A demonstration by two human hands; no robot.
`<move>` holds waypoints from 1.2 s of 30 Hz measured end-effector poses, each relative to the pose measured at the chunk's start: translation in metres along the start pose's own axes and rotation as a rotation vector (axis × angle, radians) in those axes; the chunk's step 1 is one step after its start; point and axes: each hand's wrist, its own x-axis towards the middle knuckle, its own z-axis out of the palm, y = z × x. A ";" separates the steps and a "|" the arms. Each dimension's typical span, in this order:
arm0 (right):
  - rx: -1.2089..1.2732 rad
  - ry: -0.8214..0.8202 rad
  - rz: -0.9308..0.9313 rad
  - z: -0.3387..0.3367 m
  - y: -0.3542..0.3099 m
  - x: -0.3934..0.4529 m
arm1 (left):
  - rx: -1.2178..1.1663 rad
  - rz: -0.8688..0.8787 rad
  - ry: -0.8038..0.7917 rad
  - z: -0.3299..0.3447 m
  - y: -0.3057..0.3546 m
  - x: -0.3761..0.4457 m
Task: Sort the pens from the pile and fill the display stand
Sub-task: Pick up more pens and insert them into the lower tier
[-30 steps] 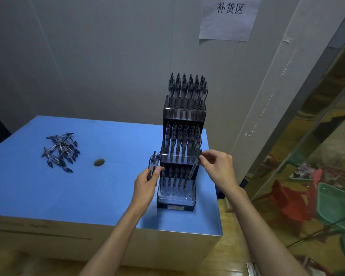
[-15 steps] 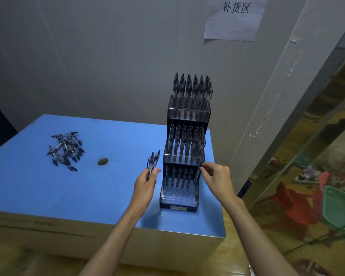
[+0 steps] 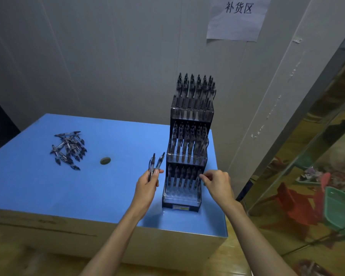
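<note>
— Standing at the right end of the blue tabletop [image 3: 38,186], what is seen first?

— A dark three-tier display stand [image 3: 189,156] is seen there, its upper two tiers packed with upright pens. In the lowest tier a single row of pens is set at the back, and the slots in front of it are seen bare.

— How is the left hand [image 3: 146,186] placed relative to the stand?

— It is held just left of the lowest tier, apart from it. Its grip is curled round a small bunch of pens [image 3: 155,164], whose ends are fanned upward above the thumb.

— And the right hand [image 3: 217,184]?

— It is raised at the right edge of the lowest tier. Thumb and forefinger are brought together at the top of the rightmost pen [image 3: 197,179] in that row; whether the pen is actually pinched or only touched cannot be told.

— Where is the pile?

— The loose pile of pens [image 3: 69,150] is left lying well to the left of the stand, on the tabletop. A small round dark disc [image 3: 105,160] is seen between the pile and the stand, nearer the pile.

— Anything behind the stand?

— A paper sign [image 3: 237,18] with printed characters is fixed to the wall above it.
</note>
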 end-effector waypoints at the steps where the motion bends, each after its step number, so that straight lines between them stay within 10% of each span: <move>1: 0.009 0.004 -0.001 -0.001 -0.002 -0.001 | -0.004 -0.002 -0.004 -0.001 0.000 0.000; 27: 1.028 -0.127 0.253 0.008 -0.109 -0.011 | 0.035 0.079 -0.059 -0.022 0.004 -0.008; 36: 0.546 0.147 0.072 0.009 -0.091 -0.008 | 0.085 0.079 0.039 -0.044 -0.006 -0.003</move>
